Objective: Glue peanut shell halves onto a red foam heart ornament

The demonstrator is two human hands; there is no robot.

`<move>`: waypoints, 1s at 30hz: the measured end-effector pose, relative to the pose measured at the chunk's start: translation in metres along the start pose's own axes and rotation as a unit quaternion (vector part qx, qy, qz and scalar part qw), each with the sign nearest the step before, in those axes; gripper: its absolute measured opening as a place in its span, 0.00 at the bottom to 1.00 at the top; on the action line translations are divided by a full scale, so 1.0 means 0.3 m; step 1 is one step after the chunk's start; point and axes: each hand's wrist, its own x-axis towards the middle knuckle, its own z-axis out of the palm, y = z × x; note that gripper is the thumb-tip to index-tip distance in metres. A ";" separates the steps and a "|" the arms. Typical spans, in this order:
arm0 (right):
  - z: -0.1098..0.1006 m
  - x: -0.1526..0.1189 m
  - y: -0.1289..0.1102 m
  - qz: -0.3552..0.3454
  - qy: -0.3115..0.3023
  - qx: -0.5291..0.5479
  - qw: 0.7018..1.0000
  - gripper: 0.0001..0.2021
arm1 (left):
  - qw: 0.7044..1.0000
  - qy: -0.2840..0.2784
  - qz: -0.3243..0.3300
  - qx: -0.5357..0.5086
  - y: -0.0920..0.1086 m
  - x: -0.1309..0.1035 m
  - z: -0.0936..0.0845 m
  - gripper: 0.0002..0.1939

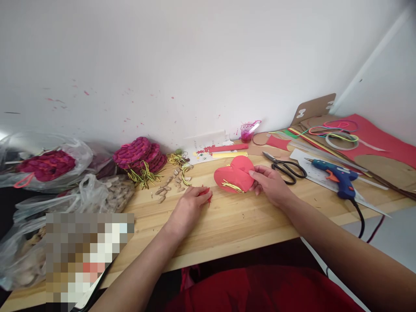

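My right hand (268, 184) is closed on the edge of a red heart-shaped cutout (238, 167), thumb on top. Short lengths of yellow yarn (234, 186) lie across the lower part of the heart. To its left, over the wooden table (234, 229), my left hand (190, 203) has its fingers closed on a small red piece (209, 195) with pointed ends. Most of that piece is hidden under the fingers. Several unshelled peanuts (165, 189) lie just beyond my left hand. Black-handled scissors (286, 170) rest right of the heart.
A blue glue gun (341, 175) with its cord lies at the right. Woven magenta rounds (139, 151) are stacked at the back left, beside plastic bags (81, 195). Red and yellow strips (230, 154) and a cup of pink liquid (247, 133) stand near the wall.
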 end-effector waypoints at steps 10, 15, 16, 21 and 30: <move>-0.007 0.001 0.007 -0.006 -0.009 -0.010 1.000 0.17 | 0.994 -0.035 -0.071 -0.073 0.015 0.037 -0.009 0.08; -0.015 0.010 0.020 -0.009 -0.012 -0.013 1.000 0.19 | 0.982 -0.037 -0.134 -0.129 0.013 0.048 -0.008 0.10; -0.017 0.011 0.023 -0.008 -0.011 -0.013 1.000 0.19 | 0.976 -0.030 -0.155 -0.147 0.009 0.049 -0.008 0.10; -0.026 0.015 0.029 -0.002 -0.006 -0.012 1.000 0.21 | 0.916 0.010 -0.294 -0.274 -0.024 0.053 -0.010 0.06; -0.033 0.018 0.036 0.013 0.012 -0.029 0.999 0.19 | 0.790 0.194 -0.379 -0.441 -0.151 0.002 -0.298 0.16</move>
